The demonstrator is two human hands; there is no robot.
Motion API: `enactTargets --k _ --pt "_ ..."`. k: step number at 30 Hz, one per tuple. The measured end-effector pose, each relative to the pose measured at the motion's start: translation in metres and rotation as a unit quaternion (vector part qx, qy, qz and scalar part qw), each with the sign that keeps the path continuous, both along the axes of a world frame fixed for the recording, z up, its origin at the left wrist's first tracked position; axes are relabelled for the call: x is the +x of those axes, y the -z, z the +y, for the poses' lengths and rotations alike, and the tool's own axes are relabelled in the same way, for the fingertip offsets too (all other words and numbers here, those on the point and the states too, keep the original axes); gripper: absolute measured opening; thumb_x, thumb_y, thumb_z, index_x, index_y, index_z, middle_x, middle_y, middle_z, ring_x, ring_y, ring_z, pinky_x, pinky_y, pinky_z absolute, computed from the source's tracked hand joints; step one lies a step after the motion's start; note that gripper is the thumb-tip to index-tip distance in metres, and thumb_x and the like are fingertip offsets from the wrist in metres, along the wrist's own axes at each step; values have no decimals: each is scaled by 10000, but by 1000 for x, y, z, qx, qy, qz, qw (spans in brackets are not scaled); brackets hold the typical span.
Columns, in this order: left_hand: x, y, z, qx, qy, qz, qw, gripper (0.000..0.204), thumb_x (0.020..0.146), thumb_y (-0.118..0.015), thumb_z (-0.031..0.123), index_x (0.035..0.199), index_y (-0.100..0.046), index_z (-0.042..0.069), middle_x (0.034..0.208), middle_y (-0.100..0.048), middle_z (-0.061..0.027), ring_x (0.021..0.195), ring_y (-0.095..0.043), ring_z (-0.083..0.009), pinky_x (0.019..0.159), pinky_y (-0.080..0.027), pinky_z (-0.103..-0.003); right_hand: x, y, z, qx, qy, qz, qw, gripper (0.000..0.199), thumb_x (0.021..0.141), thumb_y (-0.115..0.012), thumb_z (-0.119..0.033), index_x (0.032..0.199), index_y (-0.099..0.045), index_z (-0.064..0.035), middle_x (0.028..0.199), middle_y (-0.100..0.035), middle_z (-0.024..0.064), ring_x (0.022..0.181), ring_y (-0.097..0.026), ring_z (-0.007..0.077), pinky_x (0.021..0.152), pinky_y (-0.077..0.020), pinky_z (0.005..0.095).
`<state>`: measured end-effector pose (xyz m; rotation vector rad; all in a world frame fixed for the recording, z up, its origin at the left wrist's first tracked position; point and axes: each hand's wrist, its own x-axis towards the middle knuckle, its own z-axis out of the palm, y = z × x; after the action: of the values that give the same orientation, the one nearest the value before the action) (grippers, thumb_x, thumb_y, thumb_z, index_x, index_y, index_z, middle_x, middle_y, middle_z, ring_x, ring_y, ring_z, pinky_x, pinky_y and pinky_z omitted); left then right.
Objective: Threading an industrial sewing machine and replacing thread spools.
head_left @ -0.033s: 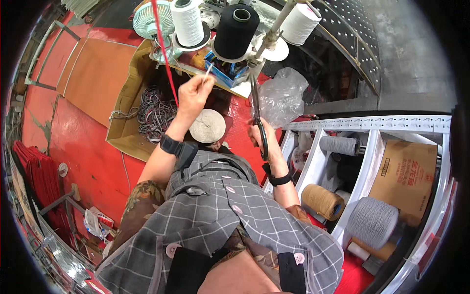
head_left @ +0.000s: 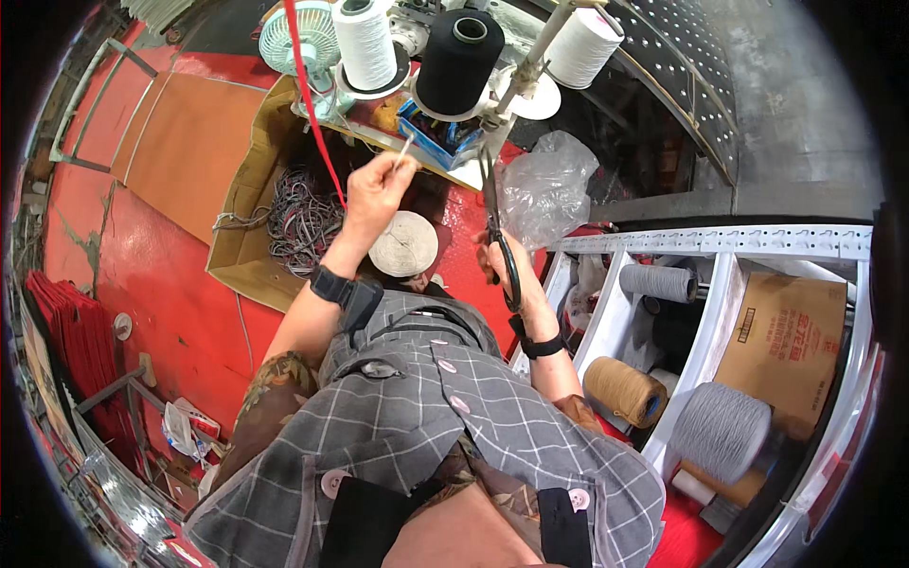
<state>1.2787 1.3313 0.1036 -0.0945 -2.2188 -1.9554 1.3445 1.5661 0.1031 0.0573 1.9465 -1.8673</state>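
My left hand [head_left: 377,201] is closed, its fingertips pinching a short, thin white stick-like piece [head_left: 406,150] that points up toward the worktable. In my right hand [head_left: 523,276] is a pair of black-handled scissors [head_left: 490,194], blades pointing away from me. Fingers of that hand wrap round the handles. Scissors and white piece are apart. Below and between my hands sits a round cream cone of yarn [head_left: 402,244], seen from above. Beyond the white piece, a blue open box [head_left: 426,142] holding small tools stands on the worktable's edge.
White [head_left: 365,47] and black thread cones [head_left: 459,66] stand ahead, beside a pale green fan [head_left: 298,40]. A cardboard box [head_left: 237,222] holds tangled cords [head_left: 301,213]. A red strap [head_left: 311,95] hangs at left. At right are clear plastic [head_left: 549,185] and a white rack [head_left: 710,239] with yarn cones.
My left hand and the white piece have shifted very slightly right and down. The scissors have tilted a little; my right hand stays almost where it was.
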Motion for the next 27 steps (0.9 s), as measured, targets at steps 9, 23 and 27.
enactTargets --k 9,23,27 --pt "26 1 -4 35 1 -7 999 75 848 -599 69 874 -640 11 695 -549 53 630 -435 -14 558 -357 -183 -23 1 -25 133 -100 61 984 587 864 -470 -558 989 -573 6 746 -559 109 708 -540 196 645 -435 335" --pt "35 8 -23 38 -1 -16 999 79 852 -598 71 881 -637 9 723 -582 35 659 -480 -19 595 -392 -184 -28 -2 -36 119 -99 59 986 563 872 -471 -550 893 -573 3 614 -510 50 562 -512 158 518 -414 320" --pt "39 14 -29 12 5 -23 1000 82 854 -593 69 885 -636 7 737 -597 29 663 -492 -21 605 -401 -182 -32 3 -42 112 -79 62 989 536 887 -471 -519 856 -566 8 548 -449 5 474 -439 112 442 -362 270"
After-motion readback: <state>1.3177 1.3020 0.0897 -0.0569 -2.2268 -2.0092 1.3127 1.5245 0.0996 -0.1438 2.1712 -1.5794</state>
